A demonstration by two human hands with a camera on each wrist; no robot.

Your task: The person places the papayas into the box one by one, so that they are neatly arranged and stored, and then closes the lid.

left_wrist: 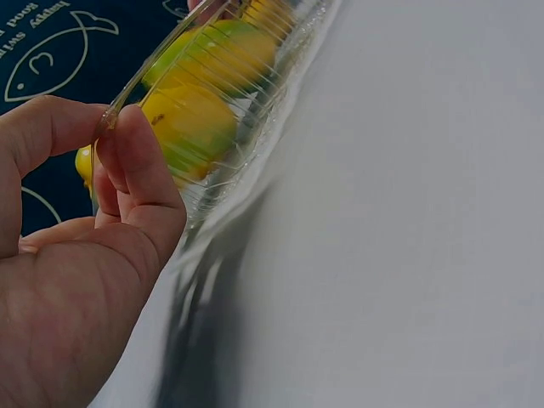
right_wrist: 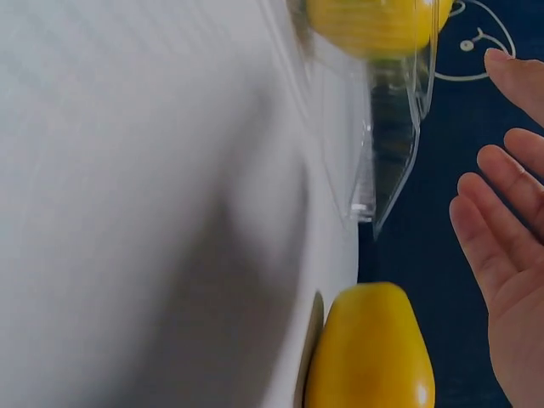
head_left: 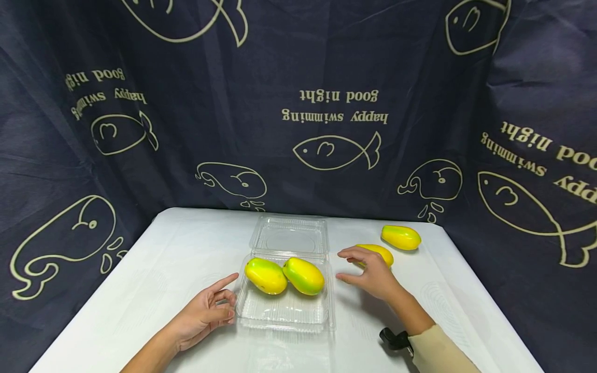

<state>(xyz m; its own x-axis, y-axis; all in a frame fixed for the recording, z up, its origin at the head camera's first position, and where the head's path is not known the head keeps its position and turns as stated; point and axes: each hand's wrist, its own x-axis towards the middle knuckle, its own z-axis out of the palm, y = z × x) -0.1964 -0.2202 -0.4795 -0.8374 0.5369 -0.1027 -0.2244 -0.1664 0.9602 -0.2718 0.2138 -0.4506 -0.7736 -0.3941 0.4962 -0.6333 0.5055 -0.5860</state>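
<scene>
A clear plastic clamshell box (head_left: 285, 314) lies unfolded on the white table, its lid (head_left: 291, 235) flat behind the base. Two yellow-green papayas (head_left: 266, 276) (head_left: 304, 276) sit side by side in the base. With thumb and fingers, my left hand (head_left: 201, 317) pinches the box's left rim, as the left wrist view shows. My right hand (head_left: 370, 275) hovers right of the box, fingers spread apart and holding nothing. Partly hidden behind it in the head view lies another papaya (head_left: 383, 255), also seen as a yellow papaya (right_wrist: 370, 353) in the right wrist view.
One more papaya (head_left: 401, 237) lies near the table's back right corner. A dark cloth (head_left: 336, 67) printed with fish and whales hangs behind and on both sides of the white table (head_left: 154, 280). A black wrist mount (head_left: 395, 340) sticks out at the right sleeve.
</scene>
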